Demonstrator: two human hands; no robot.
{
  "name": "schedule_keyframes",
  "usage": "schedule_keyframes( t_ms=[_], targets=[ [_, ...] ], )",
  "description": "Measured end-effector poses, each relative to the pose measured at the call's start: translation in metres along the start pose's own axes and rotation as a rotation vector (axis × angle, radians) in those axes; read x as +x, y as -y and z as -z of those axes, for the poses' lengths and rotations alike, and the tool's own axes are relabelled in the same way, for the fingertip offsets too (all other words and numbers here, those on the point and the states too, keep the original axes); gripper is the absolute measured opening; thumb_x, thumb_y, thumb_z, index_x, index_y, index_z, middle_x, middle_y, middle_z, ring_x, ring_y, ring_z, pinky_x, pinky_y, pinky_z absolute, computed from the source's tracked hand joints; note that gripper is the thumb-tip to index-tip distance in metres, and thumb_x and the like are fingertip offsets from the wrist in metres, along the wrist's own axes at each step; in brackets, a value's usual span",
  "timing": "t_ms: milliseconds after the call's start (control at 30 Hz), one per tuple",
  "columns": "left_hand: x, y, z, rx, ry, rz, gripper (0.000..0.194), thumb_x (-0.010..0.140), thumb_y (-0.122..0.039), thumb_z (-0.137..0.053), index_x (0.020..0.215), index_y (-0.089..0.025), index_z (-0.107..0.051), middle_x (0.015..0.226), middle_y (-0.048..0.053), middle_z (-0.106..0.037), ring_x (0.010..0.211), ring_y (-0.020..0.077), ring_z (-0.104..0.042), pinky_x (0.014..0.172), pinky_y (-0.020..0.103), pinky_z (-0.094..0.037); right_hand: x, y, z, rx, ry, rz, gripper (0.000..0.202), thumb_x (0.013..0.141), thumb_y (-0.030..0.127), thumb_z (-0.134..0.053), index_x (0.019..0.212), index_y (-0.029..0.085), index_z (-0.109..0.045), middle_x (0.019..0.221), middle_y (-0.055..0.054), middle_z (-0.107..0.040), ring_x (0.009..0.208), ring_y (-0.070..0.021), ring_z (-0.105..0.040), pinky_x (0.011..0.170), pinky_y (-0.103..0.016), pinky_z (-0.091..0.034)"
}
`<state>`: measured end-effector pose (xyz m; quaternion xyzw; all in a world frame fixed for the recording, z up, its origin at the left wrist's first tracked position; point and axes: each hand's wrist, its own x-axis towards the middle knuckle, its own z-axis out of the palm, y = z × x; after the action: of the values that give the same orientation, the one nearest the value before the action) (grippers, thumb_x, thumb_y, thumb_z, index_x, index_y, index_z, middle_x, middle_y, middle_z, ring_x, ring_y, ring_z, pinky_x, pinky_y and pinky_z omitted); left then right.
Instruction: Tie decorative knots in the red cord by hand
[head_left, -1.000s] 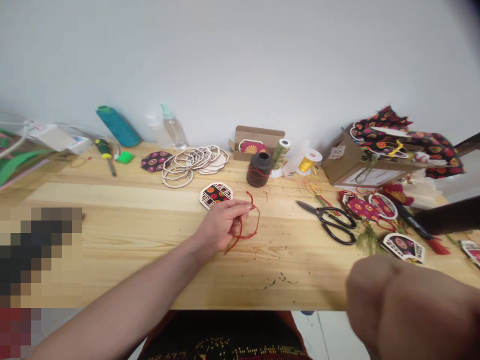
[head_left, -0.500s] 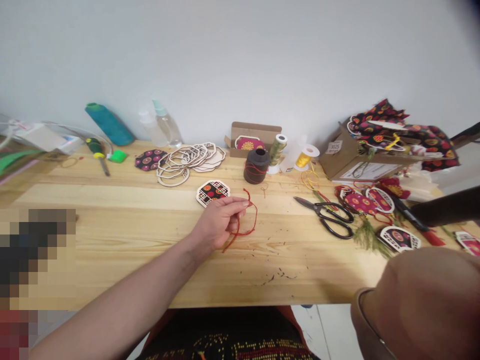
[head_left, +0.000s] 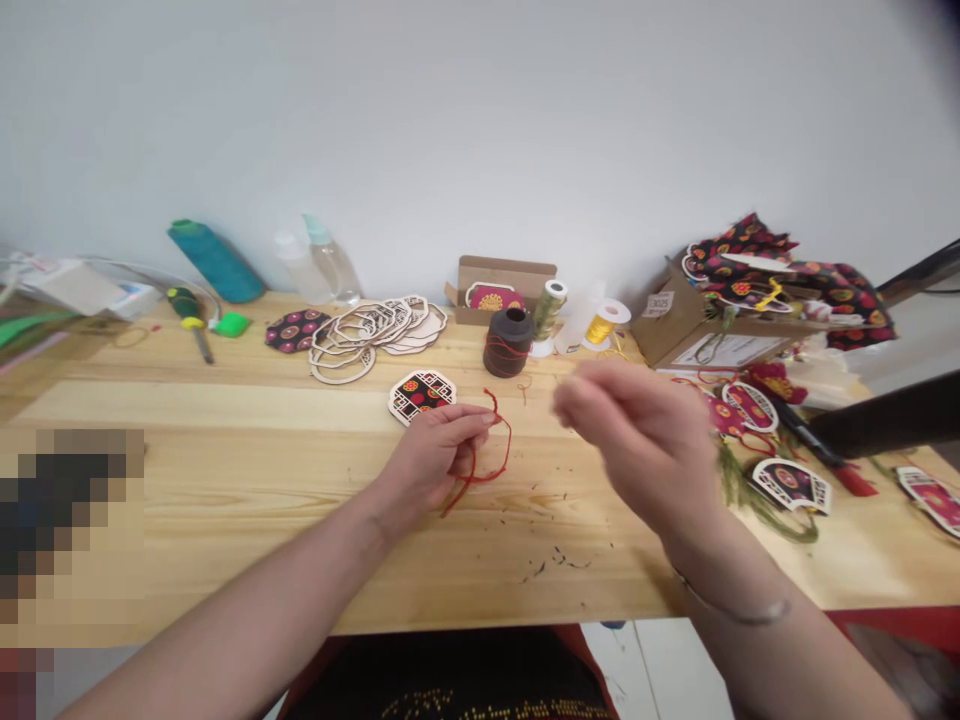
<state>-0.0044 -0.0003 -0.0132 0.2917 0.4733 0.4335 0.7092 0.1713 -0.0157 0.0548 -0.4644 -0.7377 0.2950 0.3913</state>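
My left hand point(head_left: 450, 450) pinches a red cord point(head_left: 508, 450) above the wooden table. The cord makes a loose loop to the right of the fingers, and a tail hangs below them. Just beyond that hand lies a patterned fabric piece with a pale cut-out frame point(head_left: 421, 397). My right hand point(head_left: 645, 440) is raised to the right of the cord, apart from it. Its fingers are curled together and somewhat blurred, so whatever they may hold is hidden. The black scissors cannot be seen behind this hand.
Behind the cord stands a dark thread spool point(head_left: 510, 345) beside green and yellow spools point(head_left: 604, 323). Pale frames point(head_left: 345, 345) are piled at the back left. At right are a full cardboard box point(head_left: 690, 320), a fan-shaped ornament point(head_left: 791, 485) and a black pole point(head_left: 885, 415).
My right hand has come up and leftward from the lower right, over where the scissors lay. My left hand keeps its pinch on the red cord. The view has shifted slightly.
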Motion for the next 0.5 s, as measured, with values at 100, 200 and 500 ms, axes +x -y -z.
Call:
schedule_keyframes(
  t_ms=[100, 200, 500],
  targets=[
    [-0.002, -0.001, -0.001, -0.006, -0.012, 0.008, 0.018, 0.06, -0.025, -0.075, 0.07, -0.012, -0.067, 0.047, -0.006, -0.046, 0.034, 0.0006, -0.03, 0.033, 0.014, -0.014, 0.02, -0.025, -0.023, 0.078, 0.034, -0.142, 0.015, 0.077, 0.031, -0.061, 0.076, 0.017, -0.067, 0.066, -0.001, -0.063, 0.06, -0.0116, -0.053, 0.057, -0.026, -0.042],
    [-0.002, -0.001, -0.001, -0.002, 0.0, -0.001, 0.02, 0.06, -0.025, -0.075, 0.074, -0.011, -0.069, 0.047, -0.006, -0.045, 0.035, 0.0005, -0.028, 0.033, 0.014, -0.013, 0.027, -0.042, -0.038, 0.155, 0.121, -0.265, 0.017, 0.071, 0.031, -0.067, 0.079, 0.016, -0.069, 0.073, -0.003, -0.068, 0.064, -0.0129, -0.057, 0.06, -0.027, -0.044],
    [-0.002, 0.003, -0.001, 0.134, 0.061, -0.088, 0.02, 0.064, -0.03, -0.073, 0.074, -0.013, -0.071, 0.048, -0.005, -0.045, 0.036, 0.0013, -0.03, 0.035, 0.017, -0.016, 0.025, -0.045, -0.046, 0.219, 0.098, -0.298, 0.013, 0.075, 0.024, -0.058, 0.065, 0.015, -0.06, 0.063, 0.0, -0.061, 0.06, -0.0109, -0.053, 0.059, -0.026, -0.044]
  ],
)
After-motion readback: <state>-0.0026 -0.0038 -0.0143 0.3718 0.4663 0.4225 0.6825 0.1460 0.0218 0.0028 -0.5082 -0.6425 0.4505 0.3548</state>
